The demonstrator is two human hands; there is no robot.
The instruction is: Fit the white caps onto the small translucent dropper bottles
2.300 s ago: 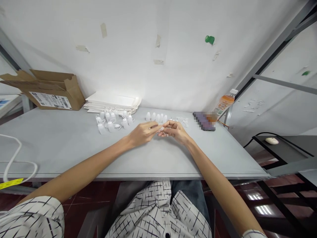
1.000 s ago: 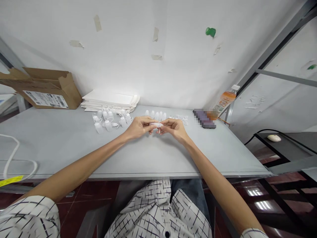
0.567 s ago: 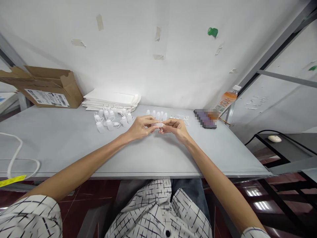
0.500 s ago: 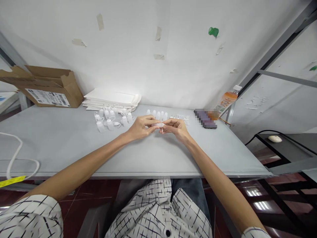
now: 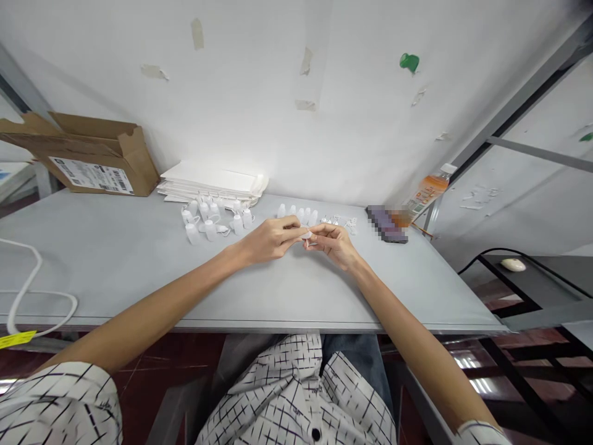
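Over the middle of the grey table, my left hand (image 5: 277, 239) and my right hand (image 5: 334, 243) meet at the fingertips around a small translucent white piece (image 5: 306, 235). The fingers of both hands are closed on it, and they hide most of its shape. Behind my hands stands a short row of white plastic bottles (image 5: 301, 215). Small white parts (image 5: 345, 224) lie just right of that row. Farther left is a group of similar bottles (image 5: 210, 230), several with loops or caps attached.
A stack of white paper sheets (image 5: 208, 179) and an open cardboard box (image 5: 99, 157) are at the back left. An orange drink bottle (image 5: 425, 193) and a dark phone (image 5: 386, 225) sit at the back right. A white cable (image 5: 28, 287) lies at the left.
The fingers of my left hand have moved over the white piece, covering more of it. The whole view has shifted slightly.
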